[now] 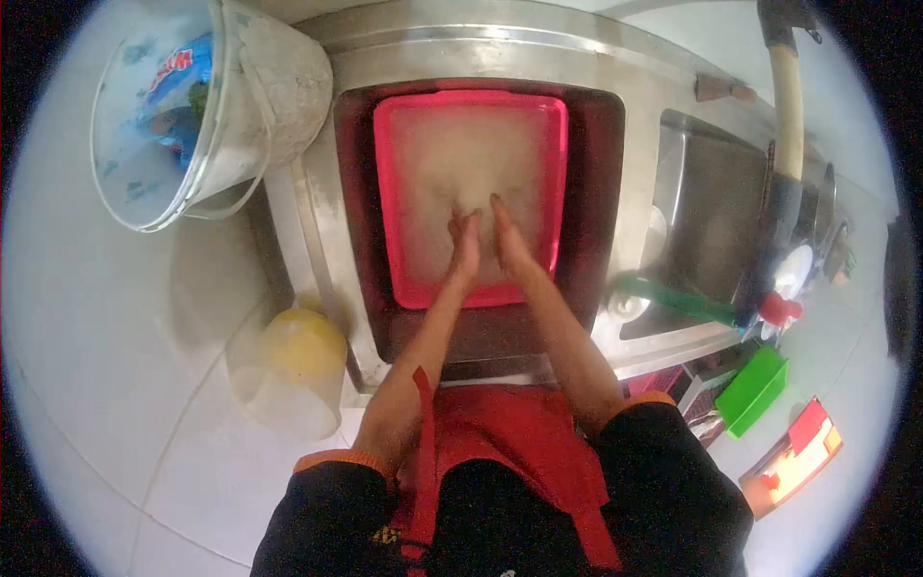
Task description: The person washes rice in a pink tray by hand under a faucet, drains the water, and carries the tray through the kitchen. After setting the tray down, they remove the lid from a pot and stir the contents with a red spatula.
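Note:
A bright pink rectangular basin (pixel 385 192) sits inside the sink, filled with cloudy, pale beige water (pixel 471 135). Both hands reach into it side by side, a small gap between them. My left hand (pixel 465 248) is partly in the water, its thumb apart from the fingers and no object visible in it. To its right, my right hand (pixel 511 245) has its fingers stretched forward, also with nothing visible in it. Murky water hides the fingertips and whatever lies below the surface.
A white bucket (pixel 279 91) with a blue packet (pixel 187 72) inside stands at the upper left. Lower left is a translucent container (pixel 260 385) with something yellow. On the right are a second sink bowl (pixel 711 202), a green bottle-like item (pixel 673 296) and a green tray (pixel 753 389).

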